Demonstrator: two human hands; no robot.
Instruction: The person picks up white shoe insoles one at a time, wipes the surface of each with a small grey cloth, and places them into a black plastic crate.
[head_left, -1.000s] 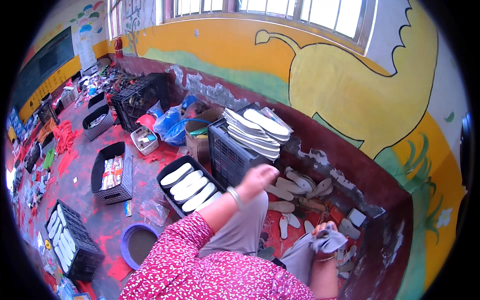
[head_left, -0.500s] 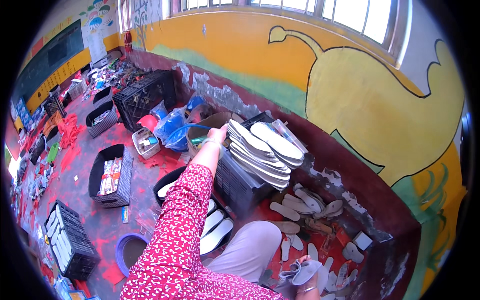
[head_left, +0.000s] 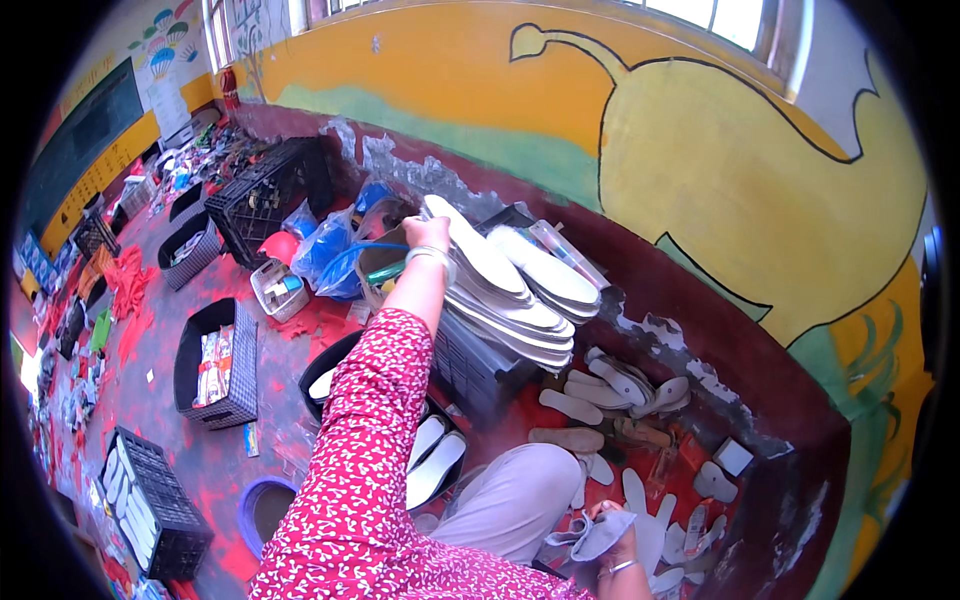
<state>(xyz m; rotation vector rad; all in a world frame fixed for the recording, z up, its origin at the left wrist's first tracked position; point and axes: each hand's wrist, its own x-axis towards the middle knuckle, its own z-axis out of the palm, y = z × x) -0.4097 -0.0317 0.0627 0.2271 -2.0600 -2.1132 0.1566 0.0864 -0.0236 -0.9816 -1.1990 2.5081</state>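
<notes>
My left hand (head_left: 428, 238) reaches forward and is closed on the far end of a white insole (head_left: 475, 250). That end is tilted up off a tall stack of white insoles (head_left: 510, 325), which rests on a black plastic crate (head_left: 475, 365). Beside this stack lies a second pile of white insoles (head_left: 550, 270). Low on the right, my right hand (head_left: 612, 540) grips a grey cloth piece (head_left: 600, 533) that looks like a shoe upper. Its fingers partly cover the cloth.
Loose insoles (head_left: 570, 405) and shoe parts litter the red floor by the wall. A black basket of white soles (head_left: 436, 465) stands beside my knee. Leftward are a purple basin (head_left: 245, 510), a woven basket (head_left: 240, 375) and a crate of soles (head_left: 165, 540). Plastic bags (head_left: 335, 250) lie behind.
My left hand has taken the end of the top insole and raised it from the stack. The right hand still holds the grey cloth piece. The whole view has shifted slightly.
</notes>
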